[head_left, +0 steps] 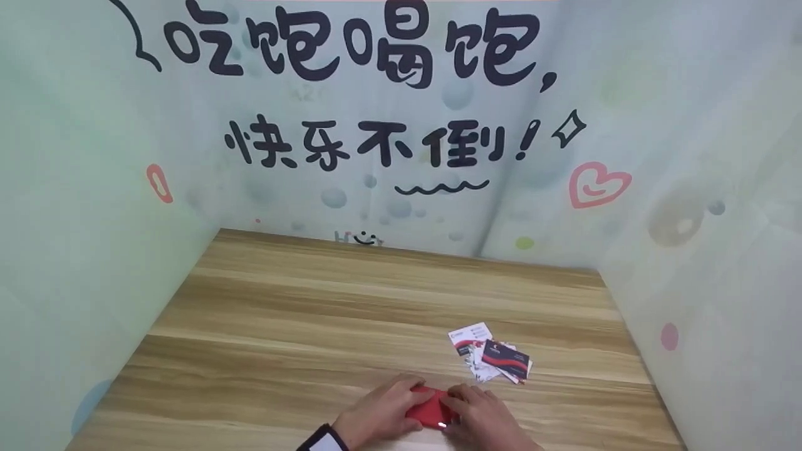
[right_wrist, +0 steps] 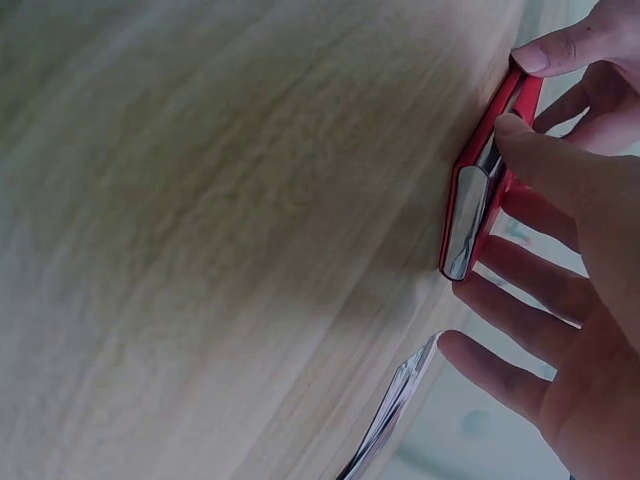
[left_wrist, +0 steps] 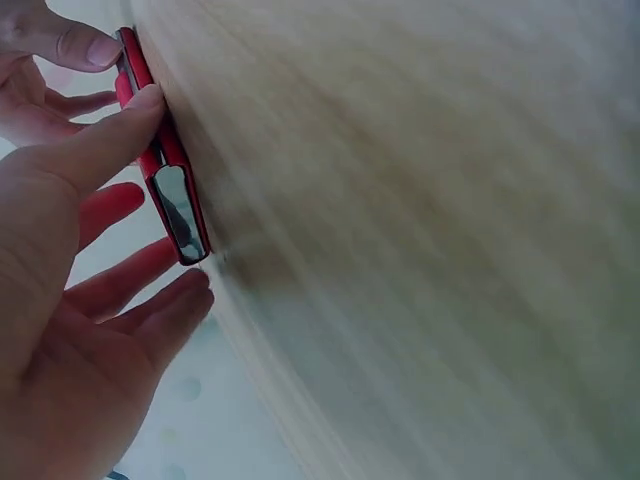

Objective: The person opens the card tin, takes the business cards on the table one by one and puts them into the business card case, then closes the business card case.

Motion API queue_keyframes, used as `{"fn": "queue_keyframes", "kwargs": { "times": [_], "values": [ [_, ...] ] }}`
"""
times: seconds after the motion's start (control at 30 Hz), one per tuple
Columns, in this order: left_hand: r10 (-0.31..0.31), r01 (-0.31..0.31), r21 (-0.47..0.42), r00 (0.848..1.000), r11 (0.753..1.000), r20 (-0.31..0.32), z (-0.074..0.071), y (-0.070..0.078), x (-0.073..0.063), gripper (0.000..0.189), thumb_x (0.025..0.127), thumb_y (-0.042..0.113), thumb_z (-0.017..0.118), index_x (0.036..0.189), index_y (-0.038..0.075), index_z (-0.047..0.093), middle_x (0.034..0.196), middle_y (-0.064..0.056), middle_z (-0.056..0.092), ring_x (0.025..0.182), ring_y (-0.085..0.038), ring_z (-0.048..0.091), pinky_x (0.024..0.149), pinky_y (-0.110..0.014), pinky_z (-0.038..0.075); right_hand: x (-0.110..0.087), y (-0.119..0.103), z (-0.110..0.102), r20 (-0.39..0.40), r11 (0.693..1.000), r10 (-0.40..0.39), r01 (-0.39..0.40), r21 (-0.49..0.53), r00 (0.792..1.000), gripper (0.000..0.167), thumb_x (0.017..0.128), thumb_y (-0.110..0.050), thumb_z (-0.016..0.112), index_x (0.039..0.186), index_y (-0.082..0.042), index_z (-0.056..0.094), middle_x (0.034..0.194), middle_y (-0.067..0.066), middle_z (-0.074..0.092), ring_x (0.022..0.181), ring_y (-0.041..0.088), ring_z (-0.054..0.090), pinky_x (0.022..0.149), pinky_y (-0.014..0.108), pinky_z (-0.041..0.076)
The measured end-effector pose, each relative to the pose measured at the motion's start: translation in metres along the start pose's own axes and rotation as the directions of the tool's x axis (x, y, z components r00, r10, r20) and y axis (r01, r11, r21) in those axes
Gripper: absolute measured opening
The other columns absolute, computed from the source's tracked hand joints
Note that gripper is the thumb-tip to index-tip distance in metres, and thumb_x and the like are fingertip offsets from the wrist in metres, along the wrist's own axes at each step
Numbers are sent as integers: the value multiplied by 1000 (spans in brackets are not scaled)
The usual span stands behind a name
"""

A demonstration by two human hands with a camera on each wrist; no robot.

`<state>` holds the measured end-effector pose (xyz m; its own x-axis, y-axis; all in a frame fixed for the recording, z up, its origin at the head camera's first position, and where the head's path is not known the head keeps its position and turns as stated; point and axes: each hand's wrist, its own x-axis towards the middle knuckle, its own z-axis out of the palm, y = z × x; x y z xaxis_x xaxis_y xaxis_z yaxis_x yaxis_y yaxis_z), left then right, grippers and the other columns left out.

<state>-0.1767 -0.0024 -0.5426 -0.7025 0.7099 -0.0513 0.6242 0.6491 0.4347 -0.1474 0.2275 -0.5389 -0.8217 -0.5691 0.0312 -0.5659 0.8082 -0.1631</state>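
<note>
A red card case (head_left: 429,410) with shiny metal ends lies flat on the wooden table, between both hands. My left hand (head_left: 385,407) grips its left part; in the left wrist view the thumb (left_wrist: 130,125) presses the near edge and the fingers reach round the far side. From the right, my right hand (head_left: 485,416) holds the case, its thumb (right_wrist: 530,150) on the near edge in the right wrist view. The lid looks closed, though the fingers cover part of it. Just beyond the right hand lies a loose pile of business cards (head_left: 506,360).
The wood-grain table (head_left: 282,326) is enclosed by a printed cloth backdrop (head_left: 388,207) behind and at both sides. One white card (head_left: 467,335) sticks out at the pile's left. A dark-banded watch (head_left: 326,438) is on the left wrist.
</note>
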Motion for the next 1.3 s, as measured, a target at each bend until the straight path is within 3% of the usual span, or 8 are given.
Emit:
{"fn": "queue_keyframes", "kwargs": {
  "times": [0.13,0.4,0.83,0.97,1.03,1.1,1.2,1.3],
  "values": [
    [-14,16,-66,1000,998,23,-1,-2,2,51,89,30,75,138,28,62,136,-4,60,104,-10,52,83,-21,49,-1,1,1,-12,999,-22,22,25,1000,44,86,-28,78,127,-15,70,121,6,67,108,21,63,89,43,58],
    [41,-41,-29,999,999,-7,0,-2,2,44,90,29,74,133,23,66,127,-4,62,97,-8,49,77,-16,42,-4,2,3,-86,996,-85,84,-18,993,39,88,-18,75,126,-13,70,122,8,68,111,25,64,86,43,59],
    [72,-69,180,997,981,-11,-3,8,3,32,92,31,71,122,19,70,119,-5,68,93,-9,54,77,-17,50,2,-4,0,-47,991,114,-111,72,992,58,80,-14,82,134,-6,63,125,11,65,111,27,63,86,50,58],
    [132,-123,334,991,935,-2,-4,11,2,33,94,34,68,123,18,70,122,-6,69,105,-13,63,89,-20,55,2,-4,0,-62,986,147,-141,83,987,60,76,-22,85,130,-7,64,121,12,66,109,30,63,87,53,56],
    [149,-142,365,989,920,11,-6,11,2,34,95,35,67,124,18,70,123,-8,69,107,-14,64,92,-22,56,2,-4,0,-85,984,166,-159,85,983,61,73,-27,87,127,-8,66,119,12,65,108,32,63,87,55,55],
    [124,-133,300,991,945,46,-11,10,3,35,96,35,65,128,20,69,117,-4,69,97,-10,62,85,-19,55,1,-4,-1,-105,980,185,-177,89,977,61,71,-30,88,124,-9,66,118,12,65,108,33,62,86,57,55],
    [71,-83,124,993,989,97,-17,6,6,34,98,32,63,130,20,68,104,-1,68,80,-6,55,71,-16,50,1,-3,1,-137,978,200,-189,87,970,63,68,-33,89,122,-9,66,117,14,64,107,35,62,84,58,54],
    [39,-45,36,989,998,140,-21,4,9,36,100,31,60,133,20,65,91,2,62,68,-4,51,63,-15,45,0,-2,3,-153,976,213,-203,81,965,69,65,-35,90,124,-8,65,117,15,64,107,35,61,83,60,54]
  ]
}}
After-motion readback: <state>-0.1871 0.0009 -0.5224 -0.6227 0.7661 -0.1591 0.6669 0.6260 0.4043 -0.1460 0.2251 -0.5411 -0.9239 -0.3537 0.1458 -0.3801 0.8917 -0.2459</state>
